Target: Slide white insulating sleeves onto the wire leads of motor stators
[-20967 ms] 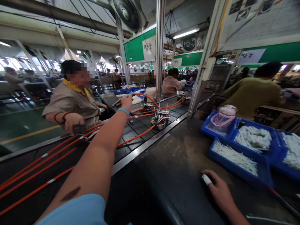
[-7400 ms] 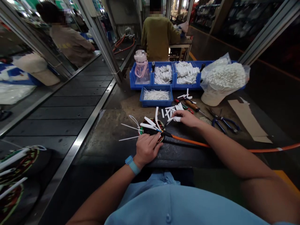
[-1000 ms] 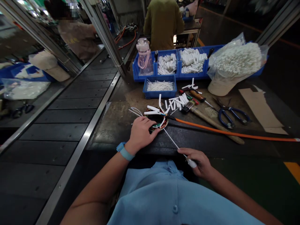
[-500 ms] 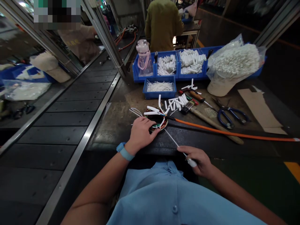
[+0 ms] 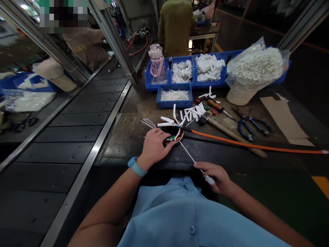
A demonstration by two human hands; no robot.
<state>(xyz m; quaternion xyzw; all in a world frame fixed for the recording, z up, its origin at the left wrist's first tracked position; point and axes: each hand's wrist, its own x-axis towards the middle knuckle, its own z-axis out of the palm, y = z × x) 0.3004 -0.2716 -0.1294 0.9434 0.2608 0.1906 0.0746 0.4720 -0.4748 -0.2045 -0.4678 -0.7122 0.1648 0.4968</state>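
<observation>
Workshop counter [image 5: 123,140], with a wired ring [image 5: 172,138] and a white cord [image 5: 188,152] leading off it

In the head view, look to the centre of the frame for the ring, resting on the counter with white tubes [image 5: 166,120] across its top and an orange cable [image 5: 282,148] leading off toward the right edge. Note the left hand [image 5: 155,145] grasping the ring's lower-left rim, fingers over the top and thumb along the outside. Below and right of centre, see the right hand [image 5: 216,176] closed around the white cord, stretched straight down from the ring.

Judge this as a steady pull. Best to keep the ring braced under the left fingers, draw evenly along the cord's own line without jerking, stay clear of the wiring, and watch for tilting or snagging.

Hard to make out: the ring's lower left, covered by the left hand; the cord's far end, lost in the right hand; its path inside the ring. Impossible to tell knotted from merely threaded, or the force of either grip. Too dark to read at upper right.
</observation>
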